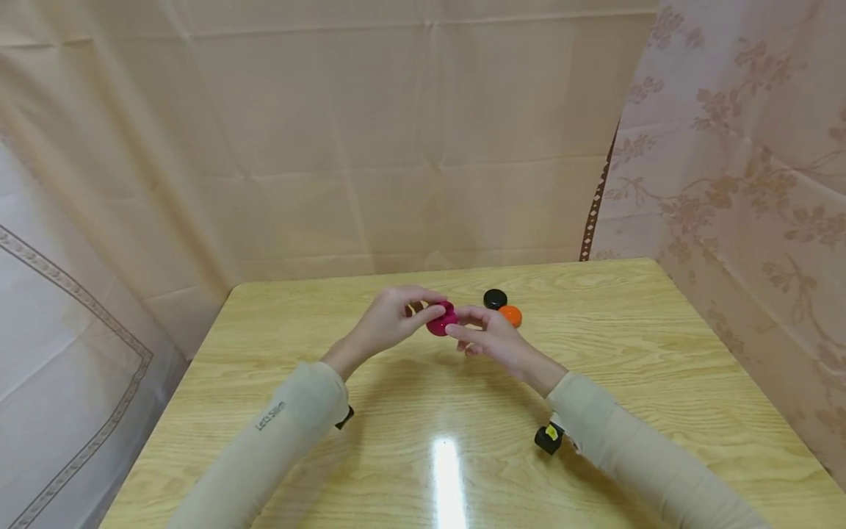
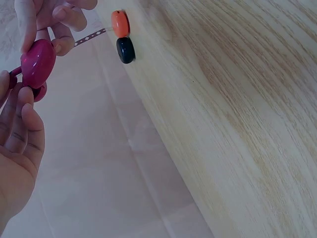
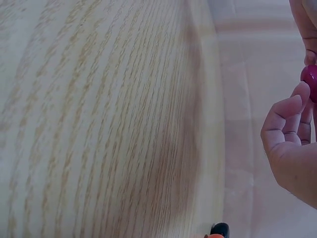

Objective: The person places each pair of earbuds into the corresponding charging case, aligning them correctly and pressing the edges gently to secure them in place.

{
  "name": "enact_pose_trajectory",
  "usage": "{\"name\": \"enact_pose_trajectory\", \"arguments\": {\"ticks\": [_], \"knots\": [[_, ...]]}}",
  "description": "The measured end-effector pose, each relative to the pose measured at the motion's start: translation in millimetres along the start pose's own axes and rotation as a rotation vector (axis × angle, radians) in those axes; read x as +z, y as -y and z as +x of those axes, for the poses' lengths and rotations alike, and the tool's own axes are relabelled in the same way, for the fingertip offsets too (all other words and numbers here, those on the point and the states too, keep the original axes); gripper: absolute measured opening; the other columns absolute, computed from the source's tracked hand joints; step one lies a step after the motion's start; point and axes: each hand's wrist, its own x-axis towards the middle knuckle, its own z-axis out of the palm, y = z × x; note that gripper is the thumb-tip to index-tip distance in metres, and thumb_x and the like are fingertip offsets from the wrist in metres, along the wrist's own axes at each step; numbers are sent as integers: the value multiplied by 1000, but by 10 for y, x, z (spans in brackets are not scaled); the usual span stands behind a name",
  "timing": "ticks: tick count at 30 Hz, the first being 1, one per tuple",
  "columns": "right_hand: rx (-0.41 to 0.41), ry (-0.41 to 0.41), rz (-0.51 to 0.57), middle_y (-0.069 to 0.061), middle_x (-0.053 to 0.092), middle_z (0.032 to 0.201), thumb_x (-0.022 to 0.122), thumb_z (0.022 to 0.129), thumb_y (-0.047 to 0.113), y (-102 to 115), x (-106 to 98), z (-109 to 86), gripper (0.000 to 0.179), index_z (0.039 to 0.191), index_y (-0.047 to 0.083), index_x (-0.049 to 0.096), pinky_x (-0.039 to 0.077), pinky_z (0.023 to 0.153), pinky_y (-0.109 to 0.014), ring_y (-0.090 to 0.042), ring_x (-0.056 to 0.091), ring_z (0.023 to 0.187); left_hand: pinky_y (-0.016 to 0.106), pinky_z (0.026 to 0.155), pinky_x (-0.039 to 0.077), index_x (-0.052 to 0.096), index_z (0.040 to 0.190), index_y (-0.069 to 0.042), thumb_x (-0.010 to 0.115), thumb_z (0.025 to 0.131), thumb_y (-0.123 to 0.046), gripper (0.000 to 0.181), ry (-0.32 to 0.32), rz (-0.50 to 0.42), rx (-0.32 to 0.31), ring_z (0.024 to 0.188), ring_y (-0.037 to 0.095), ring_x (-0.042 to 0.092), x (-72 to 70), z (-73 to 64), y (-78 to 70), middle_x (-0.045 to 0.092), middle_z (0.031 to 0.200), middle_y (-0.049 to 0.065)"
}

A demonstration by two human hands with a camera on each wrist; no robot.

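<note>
A glossy magenta round, disc-like object [image 1: 438, 326] is held up between both hands over the middle of the table. Its smooth rounded face [image 2: 38, 64] shows in the left wrist view, with smaller magenta parts behind it among the left fingers. From the left, my left hand [image 1: 395, 314] pinches its upper part between thumb and fingers. My right hand [image 1: 494, 339] grips the opposite edge with thumb and forefinger, its other fingers curled below. In the right wrist view, only a sliver of the magenta object [image 3: 310, 82] shows at the frame's edge.
A black disc [image 1: 495, 298] and an orange disc [image 1: 510, 316] lie side by side on the wooden table [image 1: 297, 338], just beyond the right hand. Beige curtain [image 1: 396, 147] hangs behind the far edge, with patterned cloth [image 1: 747, 184] at the right.
</note>
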Motion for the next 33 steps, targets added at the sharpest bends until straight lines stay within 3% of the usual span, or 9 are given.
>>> {"name": "enact_pose_trajectory", "arguments": {"ticks": [6, 13, 21, 33], "knots": [[5, -15, -18, -11, 66, 119, 74, 95, 31, -18, 8, -15, 45, 131, 7, 61, 54, 79, -36, -23, 62, 85, 25, 63, 55, 78, 112, -7, 73, 96, -16, 19, -27, 7, -31, 73, 9, 65, 44, -18, -30, 76, 102, 2], [-25, -39, -46, -11, 67, 121, 74, 95, 31, -47, 27, -9, 44, 130, 7, 62, 55, 88, -50, -26, 65, 91, 24, 62, 55, 78, 110, -7, 73, 96, -17, 19, -57, 28, -70, 72, 9, 66, 88, 3, -77, 76, 101, 3], [-37, -77, -26, -12, 66, 118, 76, 94, 31, -69, 54, 1, 42, 126, 7, 63, 52, 91, -57, -49, 59, 108, 26, 55, 53, 79, 110, -6, 73, 96, -17, 19, -59, 47, -140, 70, 9, 65, 92, 19, -108, 76, 101, 3], [-36, -99, -6, -12, 63, 117, 76, 94, 33, -74, 65, 0, 42, 126, 9, 64, 53, 91, -56, -47, 59, 107, 27, 55, 53, 80, 106, -8, 74, 95, -22, 19, -102, 29, -280, 72, 13, 66, 80, 15, -182, 77, 99, 3]]}}
